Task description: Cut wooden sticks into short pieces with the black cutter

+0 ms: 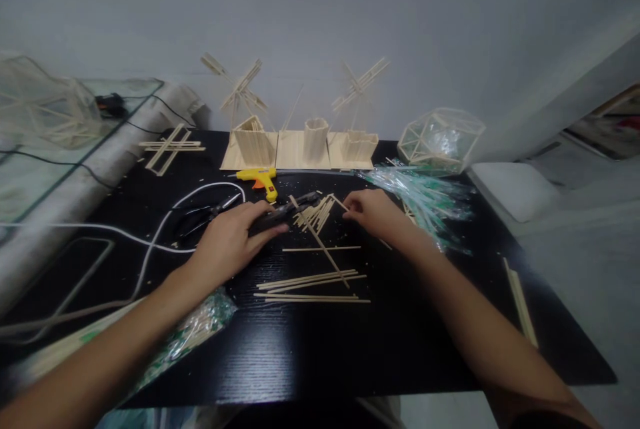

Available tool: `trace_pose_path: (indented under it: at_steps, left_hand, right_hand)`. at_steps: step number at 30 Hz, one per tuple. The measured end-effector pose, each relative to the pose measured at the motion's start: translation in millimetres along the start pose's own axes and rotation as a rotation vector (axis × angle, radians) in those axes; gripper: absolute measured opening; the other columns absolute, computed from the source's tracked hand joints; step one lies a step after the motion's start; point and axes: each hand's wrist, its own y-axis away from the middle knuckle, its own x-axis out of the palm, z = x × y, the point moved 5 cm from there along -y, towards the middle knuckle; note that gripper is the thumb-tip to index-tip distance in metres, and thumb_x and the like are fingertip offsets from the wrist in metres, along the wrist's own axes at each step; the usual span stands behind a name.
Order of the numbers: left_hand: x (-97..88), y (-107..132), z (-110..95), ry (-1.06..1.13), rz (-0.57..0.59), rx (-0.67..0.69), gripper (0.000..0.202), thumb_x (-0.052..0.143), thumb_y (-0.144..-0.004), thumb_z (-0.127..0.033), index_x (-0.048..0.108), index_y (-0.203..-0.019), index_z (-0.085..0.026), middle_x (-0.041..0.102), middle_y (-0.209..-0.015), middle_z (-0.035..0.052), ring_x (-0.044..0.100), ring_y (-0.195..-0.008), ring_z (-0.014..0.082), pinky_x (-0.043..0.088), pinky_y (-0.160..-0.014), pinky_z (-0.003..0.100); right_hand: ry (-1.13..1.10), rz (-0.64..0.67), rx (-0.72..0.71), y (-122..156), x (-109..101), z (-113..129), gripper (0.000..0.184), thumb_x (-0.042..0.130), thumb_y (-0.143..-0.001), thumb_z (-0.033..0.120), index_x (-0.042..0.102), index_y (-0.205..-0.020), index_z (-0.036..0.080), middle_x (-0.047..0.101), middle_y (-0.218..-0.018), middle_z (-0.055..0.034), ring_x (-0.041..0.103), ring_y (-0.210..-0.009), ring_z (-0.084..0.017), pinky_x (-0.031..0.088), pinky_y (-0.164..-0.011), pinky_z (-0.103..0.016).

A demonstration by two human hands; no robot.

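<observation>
My left hand is closed around a long black hand tool, whose exact kind I cannot make out. The tool points right, toward a small heap of short wooden sticks. My right hand pinches a thin wooden stick at the heap's right side. One longer stick lies slanted from the tool down toward several long sticks laid side by side. Another single stick lies crosswise below the heap.
Behind the tool lies a yellow glue gun. Stick-built models stand on wooden bases at the back. Clear and green plastic wrappers lie to the right. A white cable, dark pliers and a bag of sticks are at the left.
</observation>
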Motion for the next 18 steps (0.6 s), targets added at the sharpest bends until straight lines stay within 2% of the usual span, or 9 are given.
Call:
trace_pose_path:
  at_steps: [4, 8, 10, 14, 16, 18]
  left_hand:
    - [16.5, 4, 2, 0.053, 0.107, -0.019, 0.045, 0.049, -0.094, -0.064, 0.065, -0.094, -0.021, 0.072, -0.089, 0.0045, 0.066, -0.08, 0.023, 0.045, -0.074, 0.032]
    - [23.1, 8, 6, 0.078, 0.159, -0.006, 0.048, 0.041, -0.097, -0.063, 0.058, -0.082, -0.021, 0.064, -0.076, 0.0029, 0.061, -0.073, 0.0223, 0.041, -0.069, 0.033]
    - [24.4, 10, 8, 0.095, 0.161, -0.025, 0.048, 0.041, -0.097, -0.063, 0.056, -0.08, -0.02, 0.063, -0.076, 0.003, 0.06, -0.072, 0.0221, 0.04, -0.069, 0.033]
    - [26.0, 13, 10, 0.131, 0.172, -0.063, 0.049, 0.042, -0.096, -0.063, 0.058, -0.08, -0.02, 0.064, -0.074, 0.0035, 0.06, -0.071, 0.0225, 0.039, -0.068, 0.033]
    - [26.4, 14, 9, 0.144, 0.184, -0.081, 0.05, 0.041, -0.095, -0.064, 0.058, -0.08, -0.02, 0.064, -0.072, 0.0031, 0.06, -0.069, 0.0221, 0.038, -0.067, 0.032]
    - [26.5, 15, 9, 0.149, 0.191, -0.098, 0.051, 0.041, -0.095, -0.066, 0.058, -0.079, -0.02, 0.062, -0.07, 0.0022, 0.06, -0.066, 0.0211, 0.037, -0.066, 0.031]
  right_hand:
    - [0.051, 0.036, 0.053, -2, 14, -1, 0.012, 0.08, -0.079, 0.01, 0.073, -0.086, 0.016, 0.074, -0.08, -0.0055, 0.063, -0.07, -0.018, 0.039, -0.063, -0.028]
    - [0.012, 0.019, -0.004, 6, 7, 16, 0.004, 0.074, -0.087, 0.019, 0.073, -0.089, 0.016, 0.075, -0.087, -0.0075, 0.066, -0.079, -0.02, 0.045, -0.07, -0.03]
    - [-0.202, 0.076, -0.084, 13, 4, 31, 0.01, 0.067, -0.093, 0.024, 0.074, -0.091, 0.016, 0.076, -0.09, -0.0067, 0.068, -0.082, -0.019, 0.049, -0.075, -0.03]
    - [-0.804, 0.423, -0.16, 30, 13, 59, 0.016, 0.067, -0.09, 0.026, 0.073, -0.101, 0.018, 0.078, -0.097, -0.0042, 0.072, -0.09, -0.018, 0.057, -0.082, -0.032]
    - [-0.907, 0.423, -0.155, 34, 19, 65, 0.021, 0.073, -0.084, 0.025, 0.073, -0.103, 0.018, 0.078, -0.1, -0.0044, 0.073, -0.095, -0.019, 0.056, -0.089, -0.035]
    - [-0.9, 0.32, -0.133, 35, 23, 67, 0.021, 0.077, -0.08, 0.026, 0.074, -0.099, 0.017, 0.078, -0.097, -0.0051, 0.073, -0.092, -0.02, 0.056, -0.088, -0.036]
